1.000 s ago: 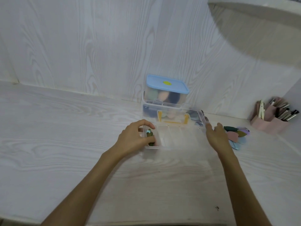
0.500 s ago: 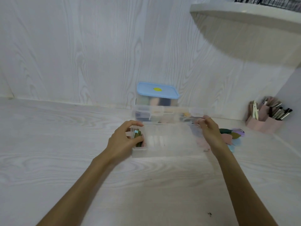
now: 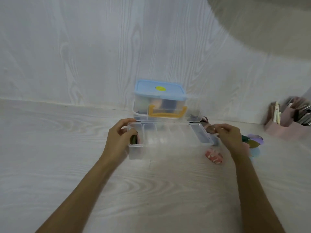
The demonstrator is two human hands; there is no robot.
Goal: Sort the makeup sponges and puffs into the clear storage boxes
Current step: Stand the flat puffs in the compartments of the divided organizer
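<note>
A clear compartment box (image 3: 168, 142) lies on the table with its lid (image 3: 168, 113) standing open, yellow clasp up. My left hand (image 3: 119, 140) grips the box's left end, thumb over the leftmost compartment, which holds dark green and pink puffs (image 3: 135, 139). My right hand (image 3: 230, 138) is at the box's right end, its curled fingers pinching a blurred brownish puff (image 3: 210, 129). A red and white patterned sponge (image 3: 214, 156) lies in front of that hand. Loose puffs (image 3: 254, 142) in green, purple and blue are piled to the right.
A clear tub with a blue lid (image 3: 159, 89) stands behind the open box against the wall, with sponges inside. A pink organiser (image 3: 286, 129) with brushes sits at the far right. Another pinkish item (image 3: 204, 119) lies behind the box's right corner.
The box lid has swung from nearly shut to fully upright. My right hand left the lid's corner and came down to the box's right end. My left hand kept its grip.
</note>
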